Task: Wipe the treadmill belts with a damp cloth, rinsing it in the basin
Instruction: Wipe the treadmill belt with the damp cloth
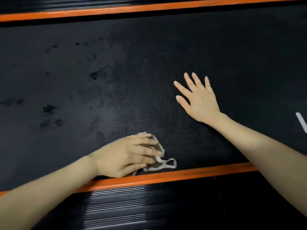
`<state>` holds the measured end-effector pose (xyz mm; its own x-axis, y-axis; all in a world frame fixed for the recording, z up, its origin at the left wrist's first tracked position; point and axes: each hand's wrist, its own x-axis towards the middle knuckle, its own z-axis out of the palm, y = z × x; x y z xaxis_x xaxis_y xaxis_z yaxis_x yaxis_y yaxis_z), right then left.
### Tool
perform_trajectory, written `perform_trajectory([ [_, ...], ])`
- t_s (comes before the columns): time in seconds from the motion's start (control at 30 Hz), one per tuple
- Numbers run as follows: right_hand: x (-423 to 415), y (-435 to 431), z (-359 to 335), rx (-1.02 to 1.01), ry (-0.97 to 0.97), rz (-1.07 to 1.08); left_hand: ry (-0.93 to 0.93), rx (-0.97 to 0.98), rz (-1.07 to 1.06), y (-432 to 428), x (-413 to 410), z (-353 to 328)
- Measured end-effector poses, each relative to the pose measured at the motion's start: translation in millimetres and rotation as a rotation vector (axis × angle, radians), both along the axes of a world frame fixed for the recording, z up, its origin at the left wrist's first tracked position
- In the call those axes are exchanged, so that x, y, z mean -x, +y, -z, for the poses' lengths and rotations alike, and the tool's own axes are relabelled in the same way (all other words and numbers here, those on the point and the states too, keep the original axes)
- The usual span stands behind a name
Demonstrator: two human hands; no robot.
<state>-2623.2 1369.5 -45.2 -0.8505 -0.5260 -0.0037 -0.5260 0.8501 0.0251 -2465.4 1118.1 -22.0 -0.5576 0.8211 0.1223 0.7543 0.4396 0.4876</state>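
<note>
- Where the belt [232, 55] runs beyond and to the outer side of the left hand [126, 155], dark wet-looking blotches [48, 109] lie scattered. Judgement: that patch is not yet wiped through.
- Left hand: fingers fairly straight and close together, laid flat over the cloth [166, 163] and pressing it to the belt. The thumb is hidden, so I cannot tell whether it pinches the fabric.
- Cloth: small and brownish with a pale edge, mostly under the left fingers. A pale looped corner pokes out past the fingertips, just beyond the near orange rail [182, 175].
- Right hand [197, 98]: splayed wide, palm down on the belt, holding nothing. It sits beyond and to the right of the left fingertips, apart from the cloth, and reads as a brace.
- White mark [301, 122] at the frame edge, right of the right forearm; cannot tell what it is.
- Step in hand (judgement): a wiping stroke along the near edge of the belt. No basin in view.
- Next move calls for sliding the cloth from the rail out toward the blotches under even pressure. The cloth is small, so passes should overlap, with a rinse once it is soiled.
</note>
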Motion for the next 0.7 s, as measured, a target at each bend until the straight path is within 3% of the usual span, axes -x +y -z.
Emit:
perform_trajectory([
  [0.13, -2.9, -7.8, -1.1, -0.046, 0.002, 0.029, 0.068, 0.057, -0.262, -36.0, 13.4, 4.3],
  [0.27, -8.4, -34.9, -0.2, -0.040, -0.021, 0.092, 0.219, 0.133, -0.613, 19.9, 39.4, 12.0],
  [0.5, 41.7, -62.7, -4.5, -0.019, -0.039, 0.081, 0.304, 0.096, -0.497, -5.9, 31.5, 17.9],
  [0.6, 54.6, -79.8, -2.0, -0.042, -0.051, 0.104, 0.369, 0.100, -0.798, -39.5, 92.7, 25.0],
  [0.7, 54.3, -77.9, 1.4, -0.044, -0.042, 0.103, 0.294, 0.077, -1.101, -71.8, 148.4, 21.2],
])
